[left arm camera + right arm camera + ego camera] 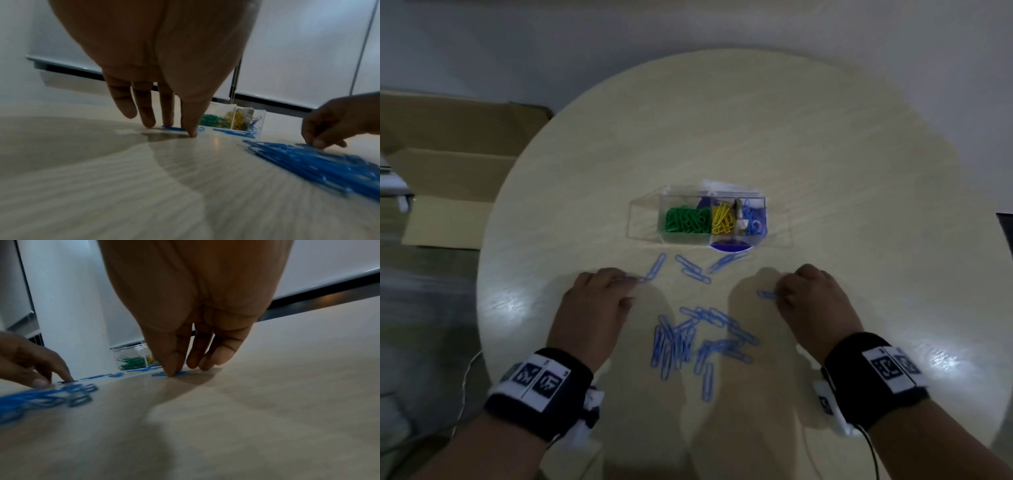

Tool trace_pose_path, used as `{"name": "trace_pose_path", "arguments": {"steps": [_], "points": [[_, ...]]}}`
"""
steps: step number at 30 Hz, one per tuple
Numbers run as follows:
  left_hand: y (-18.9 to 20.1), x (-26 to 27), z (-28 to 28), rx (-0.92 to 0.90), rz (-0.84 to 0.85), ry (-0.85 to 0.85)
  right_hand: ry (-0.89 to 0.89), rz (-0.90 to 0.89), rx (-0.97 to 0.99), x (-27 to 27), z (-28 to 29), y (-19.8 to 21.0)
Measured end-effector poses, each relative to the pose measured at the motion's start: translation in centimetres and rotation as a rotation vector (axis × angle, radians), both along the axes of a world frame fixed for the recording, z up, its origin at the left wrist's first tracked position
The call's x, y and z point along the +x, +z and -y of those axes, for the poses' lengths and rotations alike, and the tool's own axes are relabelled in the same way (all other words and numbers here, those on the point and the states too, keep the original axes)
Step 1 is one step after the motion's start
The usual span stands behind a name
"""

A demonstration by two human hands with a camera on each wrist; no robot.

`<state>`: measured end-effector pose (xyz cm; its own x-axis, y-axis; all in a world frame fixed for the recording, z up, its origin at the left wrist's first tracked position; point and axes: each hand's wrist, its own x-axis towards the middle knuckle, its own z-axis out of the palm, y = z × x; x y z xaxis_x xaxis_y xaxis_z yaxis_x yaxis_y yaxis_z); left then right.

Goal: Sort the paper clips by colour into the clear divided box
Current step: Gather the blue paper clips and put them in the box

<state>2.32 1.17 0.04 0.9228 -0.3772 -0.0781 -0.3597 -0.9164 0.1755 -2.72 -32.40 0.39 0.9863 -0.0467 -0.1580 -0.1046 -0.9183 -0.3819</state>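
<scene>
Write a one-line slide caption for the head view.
Both hands, left hand and right hand, pick blue paper clips off the round table before the clear divided box.

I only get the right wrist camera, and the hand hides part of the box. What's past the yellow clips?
Observer: The head view shows blue clips in the clear box's rightmost compartment.
Operator: Any green ones loose on the table?
Observer: None visible; the loose pile on the table is all blue.
Operator: What's beside the table?
Observer: A cardboard box on the floor, to the left.
</scene>
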Motion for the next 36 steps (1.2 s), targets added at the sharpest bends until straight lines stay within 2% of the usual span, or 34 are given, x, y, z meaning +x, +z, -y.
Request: {"name": "trace_pose_path", "arguments": {"steps": [4, 7, 14, 18, 23, 28, 32, 36], "points": [[-1.1, 0.4, -0.1, -0.032, -0.09, 0.068, -0.043, -0.113, 0.108, 0.0, -3.0, 0.3], [-0.9, 0.1, 0.3, -0.062, -0.143, 0.147, -0.039, -0.129, 0.103, -0.2, -4.6, 0.6], [1.3, -5.5, 2.8, -0.224, -0.21, 0.153, 0.111, -0.152, 0.086, -1.8, -7.8, 0.9], [1.4, -7.2, 4.1, -0.091, -0.243, 0.17, 0.149, -0.154, 0.07, -1.6, -9.3, 1.3], [1.1, -7.3, 3.2, -0.163, -0.29, 0.212, 0.186, -0.163, 0.013, -1.5, -10.2, 1.2], [1.6, -6.7, 2.8, -0.107, -0.307, 0.226, 0.224, -0.142, -0.089, -1.4, -10.7, 1.5], [2.3, -6.5, 3.1, -0.129, -0.3, 0.204, 0.201, -0.126, -0.076, -1.4, -9.6, 1.4], [4.0, -4.9, 4.9, -0.338, -0.31, 0.258, 0.035, -0.119, 0.057, -1.6, -7.1, 2.1]]}}
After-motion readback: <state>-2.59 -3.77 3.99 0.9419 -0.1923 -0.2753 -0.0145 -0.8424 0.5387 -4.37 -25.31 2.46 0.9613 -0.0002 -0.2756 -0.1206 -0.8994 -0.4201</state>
